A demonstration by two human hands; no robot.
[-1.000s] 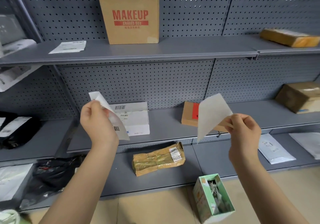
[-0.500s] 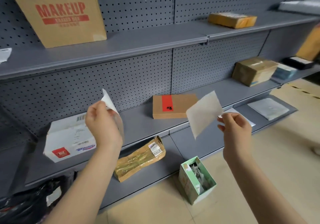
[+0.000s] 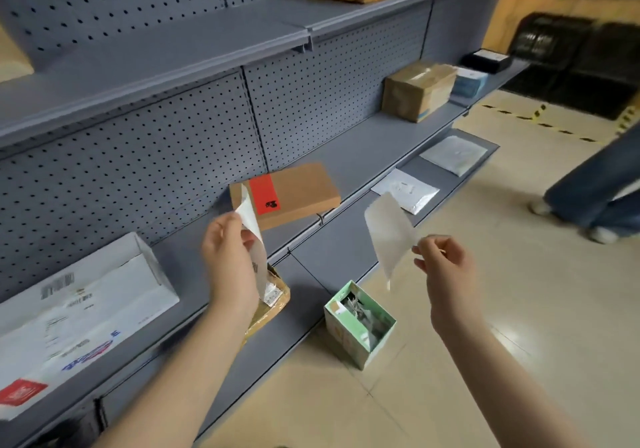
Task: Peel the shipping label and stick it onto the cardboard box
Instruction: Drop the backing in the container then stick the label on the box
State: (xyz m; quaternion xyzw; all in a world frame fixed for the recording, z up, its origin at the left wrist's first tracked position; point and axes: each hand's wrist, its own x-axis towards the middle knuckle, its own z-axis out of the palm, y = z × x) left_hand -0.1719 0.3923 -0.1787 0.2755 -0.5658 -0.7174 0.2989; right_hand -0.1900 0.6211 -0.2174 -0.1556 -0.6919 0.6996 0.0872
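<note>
white shipping label (image 3: 255, 250) pinched in left fingers (image 3: 246, 238) (backing sheet (image 3: 388, 236) right).

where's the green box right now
In the head view, the green box stands on the floor at lower centre, just in front of the bottom shelf, below and between the left hand and right hand.

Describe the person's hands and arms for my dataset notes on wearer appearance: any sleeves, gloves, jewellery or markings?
Both arms are bare from the frame's lower edge to the wrist; no sleeves show. The left hand and right hand wear no gloves, and no rings, watch, bracelets or markings are visible. Fingernails are too blurred to judge.
</note>
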